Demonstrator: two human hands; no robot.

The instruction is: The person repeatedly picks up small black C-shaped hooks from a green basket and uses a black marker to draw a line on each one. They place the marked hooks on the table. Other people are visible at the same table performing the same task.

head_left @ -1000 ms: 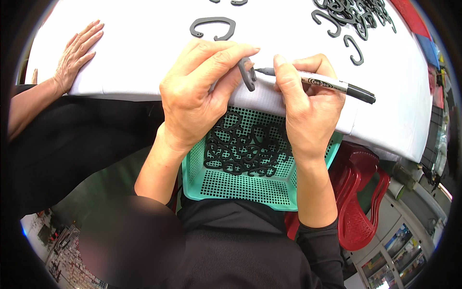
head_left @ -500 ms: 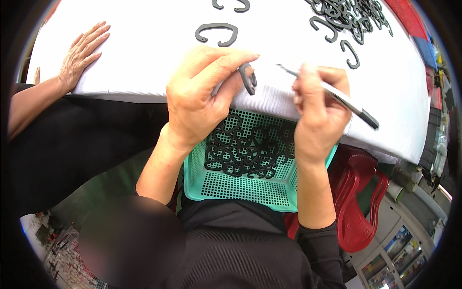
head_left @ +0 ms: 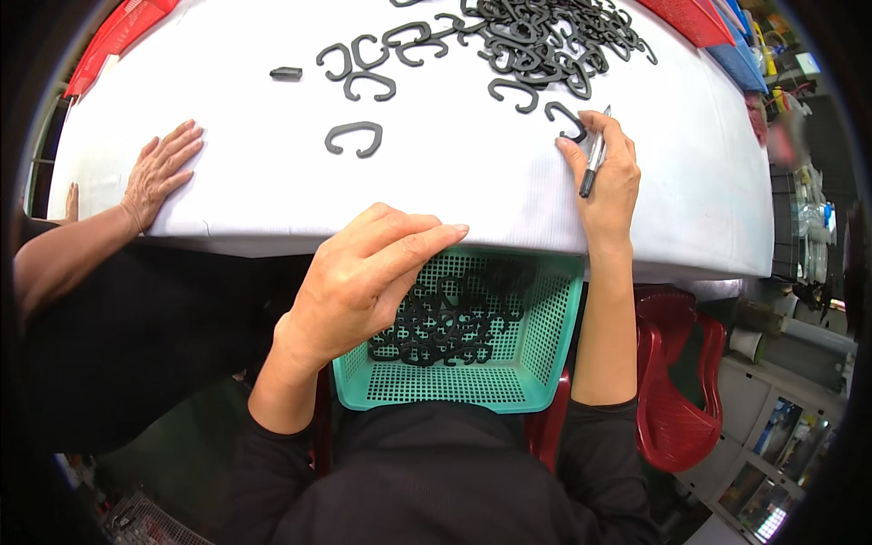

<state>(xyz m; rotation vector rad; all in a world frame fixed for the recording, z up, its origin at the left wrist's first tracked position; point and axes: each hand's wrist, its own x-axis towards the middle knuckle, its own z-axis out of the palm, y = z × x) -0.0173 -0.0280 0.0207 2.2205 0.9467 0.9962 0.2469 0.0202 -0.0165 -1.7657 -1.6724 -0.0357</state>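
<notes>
Counter (head_left: 463, 173): white-covered and wide, it fills the view from 10 o'clock through 12 to 2.
Red chair (head_left: 677, 391): over at 4 o'clock, just off the counter's near edge.
Green basket (head_left: 549, 331): at 6 o'clock, below the counter's edge, with black clips (head_left: 445, 318) heaped inside; a dark blur near its 1 o'clock corner is too smeared to read.
Black pile (head_left: 545, 41): a tangle of open, C-shaped pieces at 1 o'clock, on the counter.
Co-worker's hand (head_left: 163, 177): flat on the counter at 10 o'clock, well apart from the action.
Left hand (head_left: 359, 272): here it is at 9 o'clock, poised by the basket's upper left, fingers together and reaching toward 2; the thumb is hidden, so I cannot tell whether anything is pinched inside.
Right hand (head_left: 610, 173): out at 2 o'clock, wrapped on a marker, thumb and forefinger apart around a clip!
Marker (head_left: 593, 163): tucked in that grip, slanting, its black end toward 6.
Reached-for clip (head_left: 570, 113): on the counter at 1 to 2 o'clock, right at those fingertips; this looks like the pick-up step, and the next move calls for a firm pinch and a clean lift without losing the marker.
Lone clip (head_left: 354, 136): lying apart at 11 o'clock, with a looser group beyond it.
Black stub (head_left: 286, 74): small, also toward 11.
</notes>
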